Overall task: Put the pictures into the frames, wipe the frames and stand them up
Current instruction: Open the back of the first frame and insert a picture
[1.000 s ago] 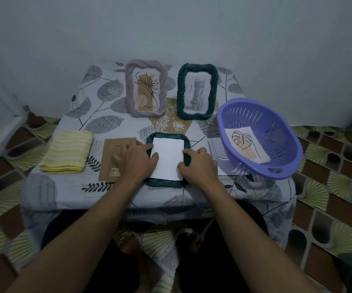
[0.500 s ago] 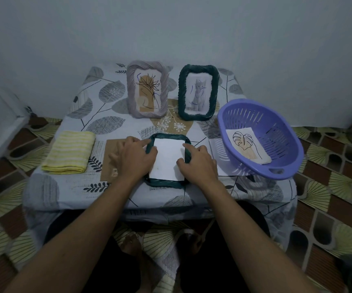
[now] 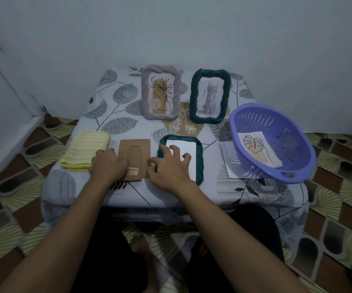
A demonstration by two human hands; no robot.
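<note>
A dark green frame lies face down near the table's front, with a white picture back lying in its opening. My right hand is over the frame's left side, fingers spread and touching the paper and rim. To the left lies the brown backing board. My left hand covers its lower left corner, fingers curled at the edge and thumb on top. A grey frame and a second green frame stand at the back with pictures in them. A yellow cloth lies folded at the left.
A purple basket sits tilted at the table's right front corner with a leaf picture inside, and a white sheet lies under its edge. The low table has a leaf-print cover. Walls stand close behind and to the left.
Both hands left the sides of the lying green frame and moved left. My left hand went onto the backing board and my right hand shifted to the frame's left side, fingers spreading.
</note>
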